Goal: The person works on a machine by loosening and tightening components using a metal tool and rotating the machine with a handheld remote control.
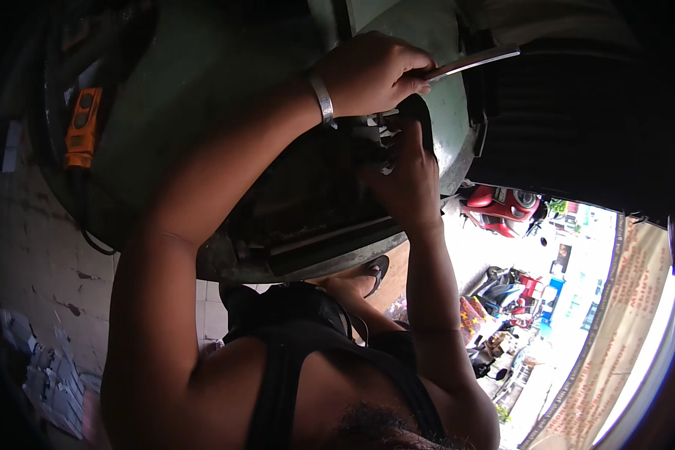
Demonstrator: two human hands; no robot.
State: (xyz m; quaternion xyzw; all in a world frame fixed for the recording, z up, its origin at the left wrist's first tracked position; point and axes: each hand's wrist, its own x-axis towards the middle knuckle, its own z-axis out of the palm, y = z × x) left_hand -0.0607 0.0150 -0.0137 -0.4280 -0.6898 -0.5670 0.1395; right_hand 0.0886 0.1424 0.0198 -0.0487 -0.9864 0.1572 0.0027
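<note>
My left hand (pixel 379 75), with a metal band at its wrist, is closed on one end of a long thin bar (pixel 476 61). The bar has a bright edge and points off to the right. Just below, my right hand (pixel 409 169) curls its fingers against a small metal fitting (pixel 369 133) in a dark recess. That fitting is partly covered by my fingers and by shadow, so its exact kind cannot be made out. Both hands are over a large green machine (pixel 225 82) with a rounded edge.
An orange push-button control box (pixel 82 127) with a cable is at the machine's left. Paper scraps (pixel 52 386) lie at the lower left. A dark ribbed panel (pixel 570 127) is at the right. Beyond are a red scooter (pixel 499 210), several motorbikes (pixel 499 292) and a hanging banner (pixel 615 337).
</note>
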